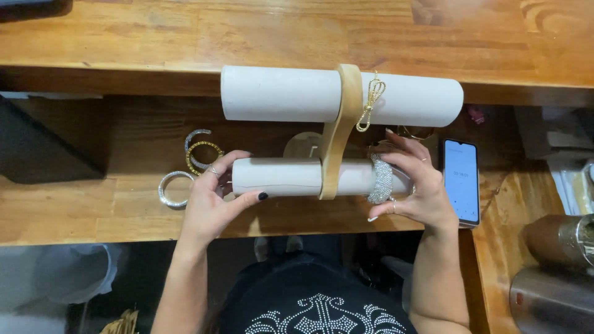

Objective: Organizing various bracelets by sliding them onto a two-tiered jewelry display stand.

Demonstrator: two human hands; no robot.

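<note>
Left hand: our left hand [210, 198] cups the left end of the lower white roll [278, 176], thumb under the front, fingers curled over the end face; it holds the roll and nothing else.
Right hand: our right hand [416, 188] grips the right end of that same roll, fingers spread wide over the top, thumb below.
Sparkly bracelet: the silver rhinestone bracelet [380, 179] rings the lower roll just inside our right fingers, touching them; it sits far closer to the right hand than to the left.
Long axis: the lower roll runs left to right between our two hands, so the bracelet's open way off is toward the right palm.
Stand post: a tan upright [340, 136] crosses the roll between the hands, nearer the right one, and blocks the bracelet from going left.
Beyond the left fingers: three loose bangles [195, 158], silver and gold, lie on the wooden shelf [93, 210].
Beside the right hand: a phone [461, 179] lies with its screen lit, just outside the knuckles.
Farther out: the upper white roll [278, 93] carries a gold bow-shaped piece [371, 99], past our right fingertips.
</note>
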